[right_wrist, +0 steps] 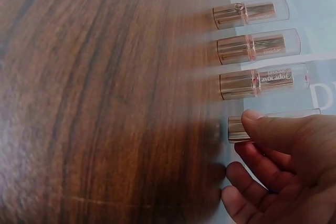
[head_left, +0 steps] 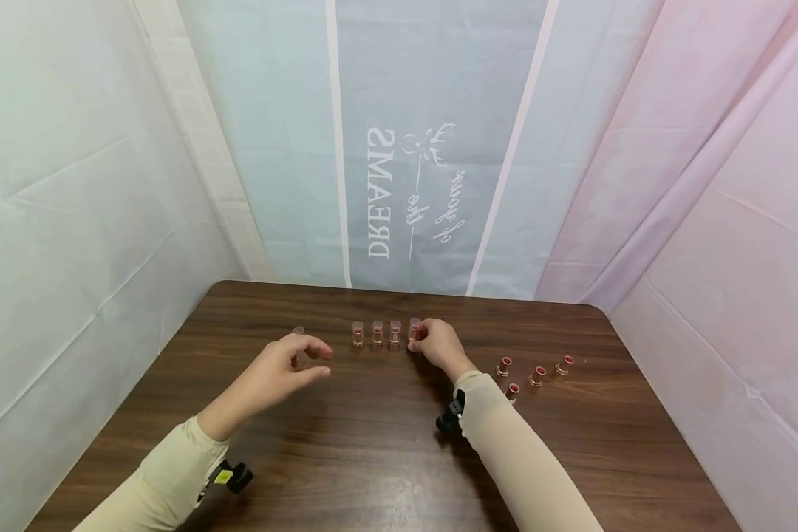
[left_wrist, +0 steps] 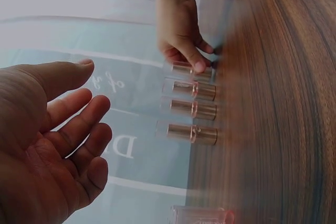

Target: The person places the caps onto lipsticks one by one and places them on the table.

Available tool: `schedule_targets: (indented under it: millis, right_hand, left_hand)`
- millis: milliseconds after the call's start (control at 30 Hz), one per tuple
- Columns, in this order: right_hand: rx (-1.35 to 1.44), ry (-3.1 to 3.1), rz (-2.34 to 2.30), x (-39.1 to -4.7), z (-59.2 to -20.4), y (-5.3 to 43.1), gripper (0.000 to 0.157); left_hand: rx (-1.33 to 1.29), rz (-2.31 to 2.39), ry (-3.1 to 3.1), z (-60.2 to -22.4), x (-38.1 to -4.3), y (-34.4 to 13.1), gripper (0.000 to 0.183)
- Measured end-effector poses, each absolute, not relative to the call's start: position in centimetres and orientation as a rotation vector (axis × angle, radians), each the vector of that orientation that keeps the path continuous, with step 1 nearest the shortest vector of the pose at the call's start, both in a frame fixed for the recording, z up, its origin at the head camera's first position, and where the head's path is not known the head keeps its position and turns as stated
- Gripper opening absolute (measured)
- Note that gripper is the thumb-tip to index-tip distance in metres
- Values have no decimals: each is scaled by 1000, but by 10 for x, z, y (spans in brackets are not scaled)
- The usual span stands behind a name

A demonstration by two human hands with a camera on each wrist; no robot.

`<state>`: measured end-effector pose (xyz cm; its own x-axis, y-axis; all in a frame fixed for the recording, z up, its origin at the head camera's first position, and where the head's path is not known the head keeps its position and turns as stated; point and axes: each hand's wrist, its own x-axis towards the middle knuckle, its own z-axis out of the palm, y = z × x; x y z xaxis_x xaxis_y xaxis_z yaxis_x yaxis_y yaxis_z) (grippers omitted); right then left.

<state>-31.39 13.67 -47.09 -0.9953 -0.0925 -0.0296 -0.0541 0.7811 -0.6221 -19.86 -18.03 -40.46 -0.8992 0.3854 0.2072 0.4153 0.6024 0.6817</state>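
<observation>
Capped lipsticks with clear covers and gold-coloured bases stand upright in a row near the back of the table. My right hand (head_left: 441, 345) pinches the lipstick (head_left: 414, 329) at the row's right end, low on its gold base (right_wrist: 237, 129). Beside it are the other capped lipsticks (head_left: 377, 334), one with lettering (right_wrist: 275, 76) facing the right wrist camera. My left hand (head_left: 273, 374) hovers left of the row, holding nothing, thumb and fingers apart and loosely bent. Just beyond it a clear cap (head_left: 298, 330) shows, mostly hidden; a clear piece (left_wrist: 199, 215) is cut off in the left wrist view.
Several uncapped lipsticks (head_left: 537, 376) stand on the right of the table, one partly behind the right sleeve (head_left: 512, 443). The brown wooden table (head_left: 346, 458) ends at a hanging printed cloth (head_left: 412, 89), with pale cloths on both sides.
</observation>
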Motion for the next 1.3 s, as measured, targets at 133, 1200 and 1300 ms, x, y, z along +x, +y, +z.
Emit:
schedule_targets:
  millis: [133,1200,1300]
  right_hand:
    - [-134,2911,-999,-314,-471,137,17]
    - [-488,3056,-979,-260,-356,173,46]
    - [-570,3062,-1004,-244,-344,187,45]
  left_hand:
    - [-678,-1210,-2772,-405,-199,-184,25]
    - [-550,-1247,-2764,-410,-206,-213,27]
    - [-542,-1202,-2752,-413,-205,-215,27]
